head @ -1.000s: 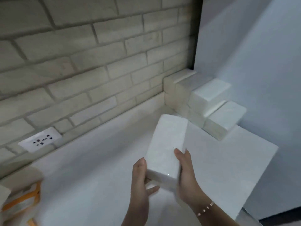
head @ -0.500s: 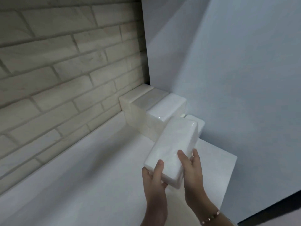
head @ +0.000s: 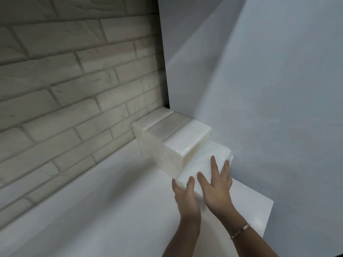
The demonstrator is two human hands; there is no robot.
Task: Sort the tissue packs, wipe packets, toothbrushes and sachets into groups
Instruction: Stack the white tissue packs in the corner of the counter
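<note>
Tissue pack [head: 201, 165] under both hands
Left hand [head: 185, 198] clasps its near end with curled fingers; right hand [head: 217, 191] lays spread fingers on top; stacked packs [head: 185, 135] just beyond the fingertips.

The tissue pack [head: 202, 162] lies just before the stacked packs [head: 185, 134] in the counter [head: 111, 201] corner.

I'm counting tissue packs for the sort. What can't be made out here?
Head view:
- Near end of top tissue pack: covered by left hand and right hand.
- Anything beneath: hidden by that pack.
- Lower layers of stack: hidden behind front packs.
- Wipes, toothbrushes, sachets: outside the frame.
</note>
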